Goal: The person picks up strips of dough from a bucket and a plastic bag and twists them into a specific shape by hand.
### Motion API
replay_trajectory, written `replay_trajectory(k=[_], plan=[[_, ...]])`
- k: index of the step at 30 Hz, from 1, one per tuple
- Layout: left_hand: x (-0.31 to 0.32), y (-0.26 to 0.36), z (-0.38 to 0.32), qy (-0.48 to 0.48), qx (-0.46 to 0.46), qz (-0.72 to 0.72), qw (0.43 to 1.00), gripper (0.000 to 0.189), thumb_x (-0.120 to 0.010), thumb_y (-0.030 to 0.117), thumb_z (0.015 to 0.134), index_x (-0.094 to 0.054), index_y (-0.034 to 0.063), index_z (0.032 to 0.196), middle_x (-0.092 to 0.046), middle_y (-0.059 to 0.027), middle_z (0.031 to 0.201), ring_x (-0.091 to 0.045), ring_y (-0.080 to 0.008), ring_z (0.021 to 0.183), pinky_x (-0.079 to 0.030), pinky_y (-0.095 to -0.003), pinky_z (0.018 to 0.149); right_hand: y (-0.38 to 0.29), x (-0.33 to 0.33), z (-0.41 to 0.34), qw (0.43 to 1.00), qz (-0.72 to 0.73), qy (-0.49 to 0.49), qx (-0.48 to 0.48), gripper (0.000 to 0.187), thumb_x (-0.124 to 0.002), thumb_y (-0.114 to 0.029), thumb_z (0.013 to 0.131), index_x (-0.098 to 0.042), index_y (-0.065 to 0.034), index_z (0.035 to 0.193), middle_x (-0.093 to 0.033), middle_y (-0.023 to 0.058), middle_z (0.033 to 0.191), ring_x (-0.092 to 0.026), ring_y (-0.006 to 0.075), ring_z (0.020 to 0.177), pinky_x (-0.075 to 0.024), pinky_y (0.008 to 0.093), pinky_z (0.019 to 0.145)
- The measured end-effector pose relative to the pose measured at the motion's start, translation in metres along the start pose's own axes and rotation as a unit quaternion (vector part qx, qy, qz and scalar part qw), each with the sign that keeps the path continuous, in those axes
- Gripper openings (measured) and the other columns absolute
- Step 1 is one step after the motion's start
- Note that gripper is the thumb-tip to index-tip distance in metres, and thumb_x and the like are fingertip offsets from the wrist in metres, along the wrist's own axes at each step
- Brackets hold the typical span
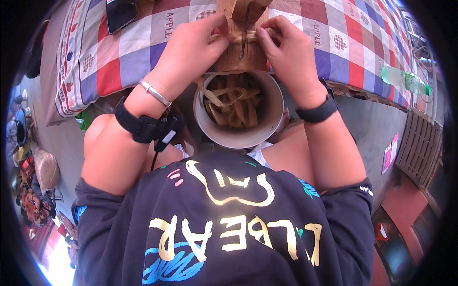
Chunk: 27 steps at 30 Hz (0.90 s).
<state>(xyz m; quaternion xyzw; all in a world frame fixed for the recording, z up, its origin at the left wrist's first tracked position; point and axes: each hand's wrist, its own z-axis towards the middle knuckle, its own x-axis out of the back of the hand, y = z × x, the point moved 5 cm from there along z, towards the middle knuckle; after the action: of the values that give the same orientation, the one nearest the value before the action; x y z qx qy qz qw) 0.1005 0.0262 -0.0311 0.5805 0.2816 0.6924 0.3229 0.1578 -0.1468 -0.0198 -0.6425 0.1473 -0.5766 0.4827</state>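
Observation:
At the table's near edge, my left hand pinches one end of a pale, stringy strip between thumb and fingers. My right hand grips the strip's other end, with part of it hidden inside the curled fingers. Between the hands, the strip meets a thin dark metal blade or spike, which is fixed to a wooden block. Just below the block, a round metal pot holds many pale, curled strips. One strip hangs over its upper left rim.
A checked tablecloth covers the table. A black phone lies at the upper left, and a plastic bottle lies near the right edge. My knees flank the pot. A slatted wooden piece stands at the right; people sit far left.

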Motion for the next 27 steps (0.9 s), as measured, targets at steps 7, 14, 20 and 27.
replay_trajectory(k=[7,14,20,27], plan=[[0.065,0.023,0.003,-0.043,0.151,-0.181,0.971,0.028,-0.046,0.013,0.099,-0.053,-0.0004,0.122,-0.057,-0.0052,0.106,-0.055,-0.0108,0.093,-0.047,-0.0238,0.08,-0.023,0.034,-0.017,0.987,-0.039,-0.151,0.026,0.029,-0.062,-0.023,0.091,-0.065,0.0019,0.105,-0.066,0.0094,0.089,-0.061,0.0157,0.082,-0.0477,0.0281,0.074],[0.032,0.067,-0.01,-0.117,0.04,-0.432,0.893,0.043,-0.043,0.01,0.1,-0.03,0.0054,0.141,-0.056,-0.0064,0.11,-0.053,-0.0102,0.097,-0.044,-0.0241,0.085,-0.06,-0.01,-0.04,0.939,0.318,-0.046,0.122,0.032,-0.044,-0.015,0.101,-0.051,0.002,0.128,-0.058,0.0109,0.119,-0.057,0.0172,0.103,-0.0442,0.0286,0.09],[0.034,0.086,-0.015,-0.136,0.128,-0.428,0.884,0.06,-0.046,0.011,0.1,-0.012,0.0054,0.148,-0.057,-0.006,0.1,-0.054,-0.0084,0.079,-0.044,-0.0212,0.07,-0.059,0.013,-0.04,0.876,0.477,-0.049,0.043,0.038,-0.034,-0.025,0.104,-0.046,0.0005,0.131,-0.056,0.0174,0.125,-0.055,0.0181,0.11,-0.0425,0.0294,0.095],[0.021,0.086,-0.02,0.014,-0.054,-0.325,0.944,0.017,-0.063,0.02,0.089,-0.059,0.0056,0.099,-0.064,-0.0118,0.07,-0.06,-0.0197,0.057,-0.046,-0.0296,0.055,-0.042,0.073,-0.031,0.876,0.4,-0.266,-0.051,0.035,-0.041,-0.025,0.101,-0.052,-0.0007,0.123,-0.062,0.0066,0.098,-0.059,0.0156,0.083,-0.0453,0.0283,0.077]])
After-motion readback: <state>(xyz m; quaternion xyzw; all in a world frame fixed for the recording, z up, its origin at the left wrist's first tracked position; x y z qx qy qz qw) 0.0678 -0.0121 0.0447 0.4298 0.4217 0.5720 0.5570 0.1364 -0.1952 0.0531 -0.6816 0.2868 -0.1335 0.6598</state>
